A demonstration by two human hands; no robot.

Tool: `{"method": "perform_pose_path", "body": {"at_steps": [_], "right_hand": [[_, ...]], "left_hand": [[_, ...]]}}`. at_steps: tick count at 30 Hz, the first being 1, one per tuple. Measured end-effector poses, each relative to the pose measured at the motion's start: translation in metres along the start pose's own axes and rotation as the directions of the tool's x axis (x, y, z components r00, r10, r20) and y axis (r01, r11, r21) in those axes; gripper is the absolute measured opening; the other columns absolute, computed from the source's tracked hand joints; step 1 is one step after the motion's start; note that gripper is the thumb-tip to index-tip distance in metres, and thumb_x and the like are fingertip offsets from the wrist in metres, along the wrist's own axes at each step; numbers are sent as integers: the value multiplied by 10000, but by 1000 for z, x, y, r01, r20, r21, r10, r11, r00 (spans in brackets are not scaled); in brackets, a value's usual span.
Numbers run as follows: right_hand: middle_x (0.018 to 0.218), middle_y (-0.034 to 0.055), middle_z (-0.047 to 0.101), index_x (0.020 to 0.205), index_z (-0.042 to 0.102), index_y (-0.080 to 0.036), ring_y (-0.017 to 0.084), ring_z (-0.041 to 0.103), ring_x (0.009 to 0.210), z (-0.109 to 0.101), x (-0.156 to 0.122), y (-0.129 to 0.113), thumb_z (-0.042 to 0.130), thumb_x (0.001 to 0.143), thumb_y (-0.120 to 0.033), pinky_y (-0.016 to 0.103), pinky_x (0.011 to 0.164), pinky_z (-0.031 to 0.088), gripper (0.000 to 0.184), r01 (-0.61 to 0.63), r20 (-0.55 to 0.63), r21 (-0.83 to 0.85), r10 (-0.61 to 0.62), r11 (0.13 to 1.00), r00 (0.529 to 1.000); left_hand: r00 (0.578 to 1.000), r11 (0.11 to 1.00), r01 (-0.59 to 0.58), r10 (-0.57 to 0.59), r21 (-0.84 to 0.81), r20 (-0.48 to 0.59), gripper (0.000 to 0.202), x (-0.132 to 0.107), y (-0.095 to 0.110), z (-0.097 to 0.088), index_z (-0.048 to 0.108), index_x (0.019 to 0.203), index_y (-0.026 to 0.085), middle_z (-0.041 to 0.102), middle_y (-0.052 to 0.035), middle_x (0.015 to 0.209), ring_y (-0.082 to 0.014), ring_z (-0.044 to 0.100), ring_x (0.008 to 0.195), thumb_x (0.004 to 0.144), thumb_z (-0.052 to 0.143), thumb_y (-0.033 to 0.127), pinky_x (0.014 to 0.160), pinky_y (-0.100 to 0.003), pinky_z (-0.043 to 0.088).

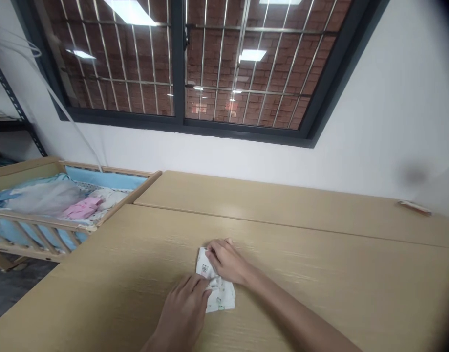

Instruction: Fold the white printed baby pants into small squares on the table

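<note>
A small white cloth with tiny printed figures [221, 296] lies folded on the light wooden table [319, 274]. My right hand [227, 261] rests on top of the cloth's upper part, its fingers pressed together and curled over the fabric. From below, my left hand [185, 305] touches the cloth's left edge with its fingertips held close on the fabric. Both hands cover much of the cloth.
A wooden baby cot [55, 230] with blue lining, a pink garment [81, 208] and grey netting stands left of the table. Behind is a white wall with a barred window [180, 63]. A small flat object [415, 208] lies at the table's far right. A dark metal shelf [11, 117] stands far left.
</note>
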State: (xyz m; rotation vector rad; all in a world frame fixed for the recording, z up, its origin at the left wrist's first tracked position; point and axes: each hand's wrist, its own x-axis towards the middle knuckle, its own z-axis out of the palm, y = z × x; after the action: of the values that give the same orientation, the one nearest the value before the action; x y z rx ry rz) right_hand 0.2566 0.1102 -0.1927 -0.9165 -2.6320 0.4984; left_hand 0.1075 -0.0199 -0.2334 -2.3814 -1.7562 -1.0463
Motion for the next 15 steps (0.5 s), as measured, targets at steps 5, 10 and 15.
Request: {"method": "perform_pose_path", "body": {"at_steps": [5, 10, 15], "right_hand": [[864, 33, 627, 965, 519, -211, 192, 562, 831, -4, 4, -36, 381, 1066, -353, 346, 785, 413, 222, -30, 69, 223, 15, 974, 998], [793, -13, 517, 932, 469, -219, 148, 493, 715, 0, 20, -73, 356, 1058, -499, 279, 634, 382, 327, -81, 66, 527, 55, 846, 996], [772, -29, 467, 938, 495, -207, 127, 430, 673, 15, 43, -96, 481, 989, -593, 259, 609, 361, 389, -124, 45, 807, 148, 578, 988]], "left_hand": [[945, 879, 326, -308, -347, 110, 211, 0, -15, -34, 704, 838, 212, 727, -28, 825, -200, 677, 773, 938, 559, 328, 713, -272, 500], [819, 559, 525, -537, -642, 202, 350, -5, -37, -81, 688, 730, 189, 704, -19, 720, -204, 661, 734, 841, 700, 520, 655, -238, 480], [809, 349, 468, -538, -812, 236, 319, -13, -52, -109, 726, 723, 170, 686, -24, 715, -170, 598, 696, 809, 771, 473, 663, -231, 470]]}}
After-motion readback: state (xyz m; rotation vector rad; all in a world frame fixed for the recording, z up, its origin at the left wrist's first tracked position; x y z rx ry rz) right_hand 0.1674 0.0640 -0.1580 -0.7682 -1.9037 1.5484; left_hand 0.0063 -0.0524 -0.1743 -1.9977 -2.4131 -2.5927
